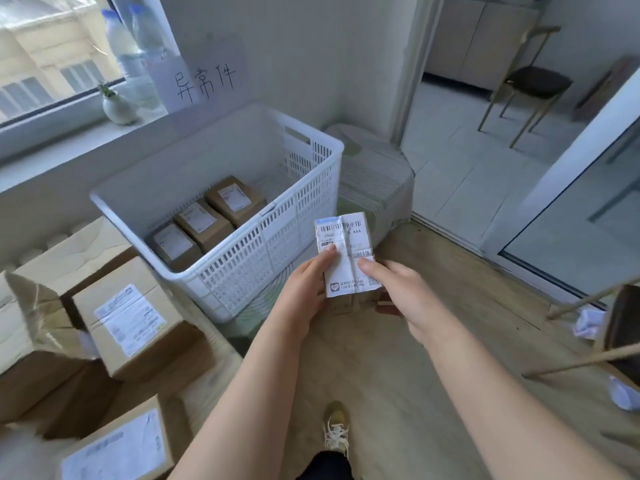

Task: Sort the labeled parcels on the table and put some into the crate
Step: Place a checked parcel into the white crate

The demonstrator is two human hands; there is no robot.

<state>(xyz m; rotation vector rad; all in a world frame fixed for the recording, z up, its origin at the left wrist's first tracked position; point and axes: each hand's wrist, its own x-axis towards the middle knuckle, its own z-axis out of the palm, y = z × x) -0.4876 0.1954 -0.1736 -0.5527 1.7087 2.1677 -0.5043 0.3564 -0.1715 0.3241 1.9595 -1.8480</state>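
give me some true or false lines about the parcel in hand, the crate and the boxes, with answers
1. The left hand and right hand both hold the small labelled parcel. True.
2. The white crate is empty. False: three brown parcels lie in it, labels up.
3. The held parcel is already inside the crate. False: it is held outside the crate, by its right side.
4. Larger labelled cardboard boxes sit left of the crate. True.
5. The held parcel's label faces down, away from the camera. False: the label faces up towards the camera, with a thumb on it from each side.
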